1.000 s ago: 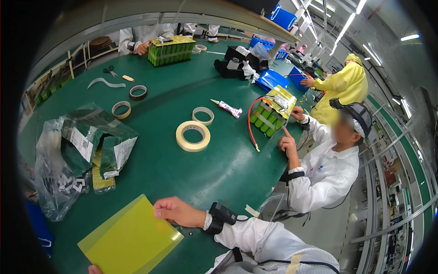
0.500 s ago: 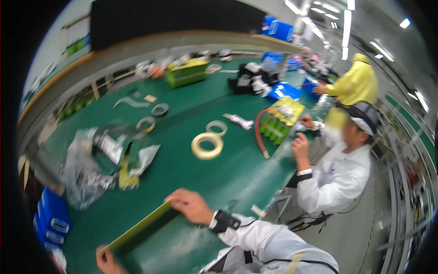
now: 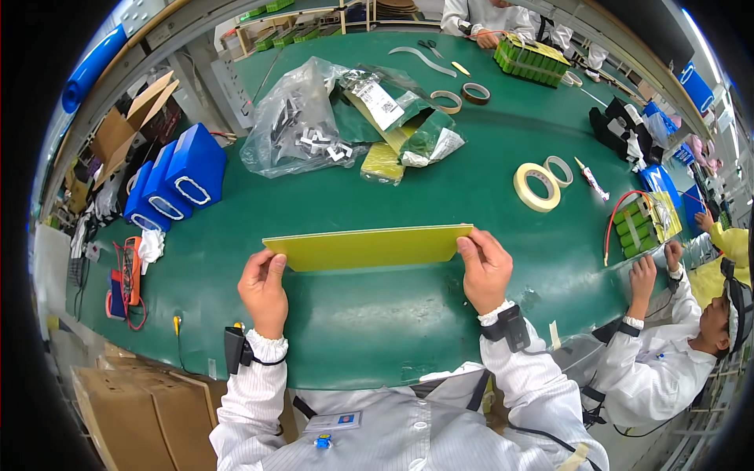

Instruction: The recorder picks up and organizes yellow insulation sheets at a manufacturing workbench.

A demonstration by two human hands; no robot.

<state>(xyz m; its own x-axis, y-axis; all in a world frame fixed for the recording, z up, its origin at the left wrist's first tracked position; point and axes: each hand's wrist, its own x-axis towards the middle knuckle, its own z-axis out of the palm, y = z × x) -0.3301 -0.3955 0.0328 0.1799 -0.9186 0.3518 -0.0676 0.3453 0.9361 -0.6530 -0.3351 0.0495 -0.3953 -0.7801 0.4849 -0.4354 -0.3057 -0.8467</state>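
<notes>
change: yellow sheet [image 3: 369,246] lifted off the surface [image 3: 487,180] since a second ago, now seen near edge-on | left hand [image 3: 264,287] grips its left end | right hand [image 3: 485,267] grips its right end | place: near, centre, above the surface | meaning: sheet fully in hand, free to move

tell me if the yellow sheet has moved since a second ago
Yes. The yellow sheet lay flat by the table's near edge under one hand; now both the left hand and right hand hold it up, farther onto the green table.
</notes>
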